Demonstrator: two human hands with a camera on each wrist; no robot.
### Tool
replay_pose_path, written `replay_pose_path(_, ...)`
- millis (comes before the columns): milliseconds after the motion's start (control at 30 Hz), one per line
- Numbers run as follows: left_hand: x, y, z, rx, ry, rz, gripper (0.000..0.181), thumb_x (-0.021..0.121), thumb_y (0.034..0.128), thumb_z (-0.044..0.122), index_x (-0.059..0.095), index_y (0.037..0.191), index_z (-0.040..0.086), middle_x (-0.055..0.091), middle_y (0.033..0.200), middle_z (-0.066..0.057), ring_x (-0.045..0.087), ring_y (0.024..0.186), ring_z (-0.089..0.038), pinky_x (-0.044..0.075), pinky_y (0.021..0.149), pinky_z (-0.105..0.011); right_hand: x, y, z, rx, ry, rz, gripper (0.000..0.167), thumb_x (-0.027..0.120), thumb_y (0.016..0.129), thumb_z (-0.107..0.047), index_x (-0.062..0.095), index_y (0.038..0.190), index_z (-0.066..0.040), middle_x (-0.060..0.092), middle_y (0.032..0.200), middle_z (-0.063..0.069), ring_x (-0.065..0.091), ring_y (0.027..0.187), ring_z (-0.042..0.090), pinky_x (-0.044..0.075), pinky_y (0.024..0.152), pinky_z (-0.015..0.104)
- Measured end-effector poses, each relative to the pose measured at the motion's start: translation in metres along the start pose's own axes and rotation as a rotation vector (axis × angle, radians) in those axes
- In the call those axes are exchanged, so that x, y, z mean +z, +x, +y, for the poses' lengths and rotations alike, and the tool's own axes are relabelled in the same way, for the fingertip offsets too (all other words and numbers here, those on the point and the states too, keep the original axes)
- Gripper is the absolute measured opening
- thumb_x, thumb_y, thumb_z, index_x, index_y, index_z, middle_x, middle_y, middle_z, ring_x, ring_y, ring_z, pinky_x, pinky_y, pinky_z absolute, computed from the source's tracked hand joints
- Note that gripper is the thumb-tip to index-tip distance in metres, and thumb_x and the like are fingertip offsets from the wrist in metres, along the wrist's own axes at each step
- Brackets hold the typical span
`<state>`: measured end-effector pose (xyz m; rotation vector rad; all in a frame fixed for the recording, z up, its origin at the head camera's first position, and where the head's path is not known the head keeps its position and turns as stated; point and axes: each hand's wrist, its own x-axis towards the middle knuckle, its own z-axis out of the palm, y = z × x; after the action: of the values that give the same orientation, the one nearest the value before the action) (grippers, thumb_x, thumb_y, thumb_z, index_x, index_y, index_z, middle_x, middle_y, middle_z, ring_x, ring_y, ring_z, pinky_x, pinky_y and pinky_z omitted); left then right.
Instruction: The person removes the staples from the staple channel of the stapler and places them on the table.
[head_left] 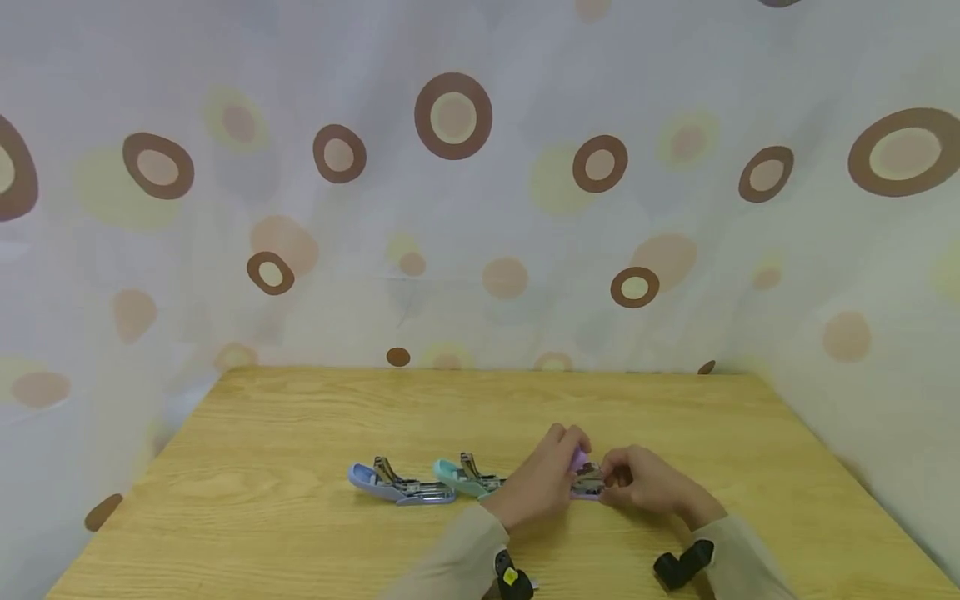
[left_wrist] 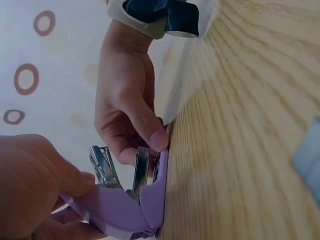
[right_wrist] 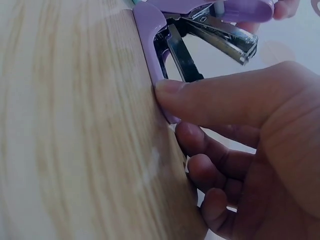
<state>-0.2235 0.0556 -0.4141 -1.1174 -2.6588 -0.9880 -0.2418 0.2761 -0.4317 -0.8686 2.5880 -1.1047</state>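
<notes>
A purple stapler (head_left: pixel 588 485) rests on the table with its top swung up, baring the metal magazine (right_wrist: pixel 220 36). My left hand (head_left: pixel 542 478) grips the raised purple cover (left_wrist: pixel 107 205) between thumb and fingers. At the opposite end, my right hand (head_left: pixel 647 485) pinches the front of the base (right_wrist: pixel 150 42), thumb on top and forefinger at its tip. To the left lie a teal stapler (head_left: pixel 450 477), partly hidden by my left hand, and a blue stapler (head_left: pixel 397 487); both are opened with their metal parts upright.
A wood-grain table (head_left: pixel 285 417) carries everything. Behind it hangs a pale cloth (head_left: pixel 510 208) with brown ring patterns. A bluish-grey piece (left_wrist: pixel 309 160) shows at the right edge of the left wrist view. Each forearm wears a dark wrist camera (head_left: pixel 684 563).
</notes>
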Motion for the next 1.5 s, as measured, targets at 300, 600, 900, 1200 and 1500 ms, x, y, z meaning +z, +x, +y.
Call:
replay_pose_path(300, -0.023, -0.010, -0.013, -0.021, 0.146, 0.088, 0.030, 0.074, 0.0760, 0.009, 0.049, 0.092, 0.016, 0.051, 0.080, 0.007, 0.044, 0.068, -0.005, 0.036, 0.058, -0.016, 0.003, -0.001, 0.005, 0.003, 0.015, -0.006, 0.012, 0.072, 0.082, -0.011, 0.067, 0.092, -0.005, 0.056, 0.079, -0.003, 0.046, 0.065, 0.001, 0.042, 0.059, 0.020)
replay_pose_path(600, -0.029, -0.020, -0.022, -0.078, 0.142, -0.002, 0.035, 0.074, 0.0793, 0.006, 0.054, 0.108, 0.011, 0.063, 0.088, 0.001, 0.054, 0.073, -0.007, 0.044, 0.063, -0.017, 0.002, -0.007, 0.007, -0.009, 0.024, -0.002, 0.013, 0.071, 0.082, -0.009, 0.067, 0.093, -0.003, 0.057, 0.079, -0.003, 0.047, 0.066, 0.000, 0.043, 0.059, 0.020)
replay_pose_path(900, -0.029, -0.025, -0.017, -0.057, 0.229, -0.012, 0.031, 0.071, 0.0797, 0.000, 0.059, 0.105, 0.011, 0.065, 0.091, -0.002, 0.057, 0.078, -0.008, 0.046, 0.066, -0.019, 0.006, -0.005, 0.011, 0.008, 0.019, -0.010, 0.010, 0.071, 0.083, -0.010, 0.066, 0.091, -0.007, 0.055, 0.078, -0.003, 0.047, 0.065, 0.001, 0.043, 0.060, 0.021)
replay_pose_path(1200, -0.029, -0.027, -0.020, -0.049, 0.276, -0.001, 0.024, 0.073, 0.0808, 0.004, 0.060, 0.099, 0.013, 0.064, 0.089, 0.000, 0.057, 0.078, -0.009, 0.047, 0.067, -0.020, 0.005, -0.002, -0.009, -0.127, -0.126, 0.000, 0.019, 0.074, 0.083, -0.011, 0.063, 0.098, -0.012, 0.058, 0.082, -0.003, 0.048, 0.068, 0.002, 0.045, 0.061, 0.022)
replay_pose_path(1500, -0.032, -0.023, -0.018, -0.032, 0.330, -0.019, 0.026, 0.074, 0.0789, 0.008, 0.059, 0.099, 0.014, 0.063, 0.087, 0.002, 0.054, 0.074, -0.007, 0.046, 0.065, -0.020, 0.002, 0.000, -0.023, -0.194, -0.121, 0.045, 0.022, 0.073, 0.084, -0.007, 0.056, 0.098, -0.009, 0.057, 0.082, 0.000, 0.049, 0.067, 0.003, 0.046, 0.059, 0.023)
